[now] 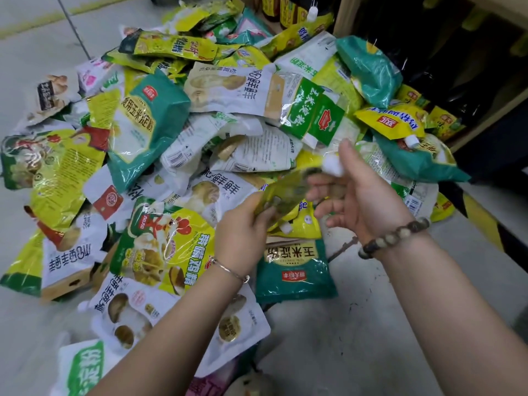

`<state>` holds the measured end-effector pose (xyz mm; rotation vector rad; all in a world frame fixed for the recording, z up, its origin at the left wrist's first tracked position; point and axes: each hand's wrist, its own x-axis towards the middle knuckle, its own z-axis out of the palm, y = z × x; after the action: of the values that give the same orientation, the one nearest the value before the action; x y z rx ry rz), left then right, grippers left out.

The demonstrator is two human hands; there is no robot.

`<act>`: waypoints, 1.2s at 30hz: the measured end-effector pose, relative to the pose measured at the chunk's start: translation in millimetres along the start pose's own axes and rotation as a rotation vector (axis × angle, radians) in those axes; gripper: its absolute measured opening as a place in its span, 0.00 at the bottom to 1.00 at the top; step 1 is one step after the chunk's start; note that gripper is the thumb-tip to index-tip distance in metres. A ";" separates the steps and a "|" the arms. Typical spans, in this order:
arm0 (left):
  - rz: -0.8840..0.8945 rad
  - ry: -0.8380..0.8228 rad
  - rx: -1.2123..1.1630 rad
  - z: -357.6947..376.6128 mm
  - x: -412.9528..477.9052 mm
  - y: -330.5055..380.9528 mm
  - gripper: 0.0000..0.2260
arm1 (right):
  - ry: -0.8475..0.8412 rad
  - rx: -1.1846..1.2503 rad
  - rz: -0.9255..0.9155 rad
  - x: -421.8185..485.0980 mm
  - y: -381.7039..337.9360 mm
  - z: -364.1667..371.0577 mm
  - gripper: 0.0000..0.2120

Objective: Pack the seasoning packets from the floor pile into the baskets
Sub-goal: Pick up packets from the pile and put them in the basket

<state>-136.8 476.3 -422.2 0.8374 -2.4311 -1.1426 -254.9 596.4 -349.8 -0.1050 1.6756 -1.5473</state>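
Floor pile point(148, 124) is filling the frame's left and centre. Left hand point(243, 227) is pinching a blurred yellow-green packet point(283, 192) mid-frame, long axis rising rightward toward right hand point(363, 201), fingers spread, holding nothing. Baskets out of view.

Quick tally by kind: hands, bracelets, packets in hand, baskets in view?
Hands: 2 (left hand, right hand)
Bracelets: 2 (metal bangle, beaded bracelet)
Packets in hand: 1 (blurred yellow-green packet)
Baskets: 0 in view
Total: 5

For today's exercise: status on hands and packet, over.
Left hand grips yellow-green packet. Right hand at its far end, grip blurred. Pile underneath, nothing blocking.
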 end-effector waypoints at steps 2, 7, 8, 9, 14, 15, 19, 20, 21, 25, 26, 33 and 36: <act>-0.069 0.060 -0.049 -11.2 0.4 -7.3 0.07 | 0.077 -0.011 0.019 18.3 11.3 -4.8 0.29; -0.347 0.122 -0.279 -35.5 -3.1 -31.1 0.05 | 0.286 -0.447 0.080 72.4 78.2 1.7 0.13; -0.384 0.130 -0.306 -38.0 -4.1 -34.4 0.06 | 0.307 -0.603 0.045 81.9 87.0 6.3 0.16; -0.408 0.140 -0.320 -40.1 -5.3 -37.1 0.06 | 0.325 -0.722 0.002 90.3 90.8 11.8 0.19; -0.500 0.164 -0.353 -41.6 -9.0 -43.6 0.06 | 0.250 -1.095 -0.085 134.8 85.6 41.2 0.29; -0.508 0.154 -0.358 -40.7 -8.5 -44.8 0.05 | 0.238 -1.158 -0.057 142.1 84.2 45.3 0.32; -0.538 0.136 -0.405 -37.5 -6.6 -48.3 0.06 | 0.222 -1.251 0.013 159.0 90.7 56.8 0.36; -0.540 0.136 -0.413 -37.2 -6.7 -48.9 0.07 | 0.208 -1.262 0.023 159.0 95.4 58.0 0.37; -0.540 0.135 -0.416 -37.1 -6.5 -49.4 0.06 | 0.187 -1.274 0.025 157.9 100.1 57.4 0.38; -0.542 0.148 -0.411 -38.6 -6.6 -49.5 0.06 | 0.151 -1.306 -0.014 145.2 113.9 47.6 0.45; -0.543 0.149 -0.410 -39.9 -6.7 -48.9 0.06 | 0.149 -1.297 -0.010 142.1 116.0 45.8 0.46; -0.535 0.096 -0.398 -41.7 -14.8 -49.5 0.06 | 0.092 -1.216 0.043 112.6 132.6 25.7 0.52; -0.531 0.077 -0.414 -38.2 -19.4 -50.9 0.05 | 0.073 -1.202 0.029 94.7 141.2 15.9 0.54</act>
<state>-83.4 440.3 -438.7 1.3882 -1.8471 -1.6811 -242.2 563.4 -516.8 -0.6342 2.4176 -0.3350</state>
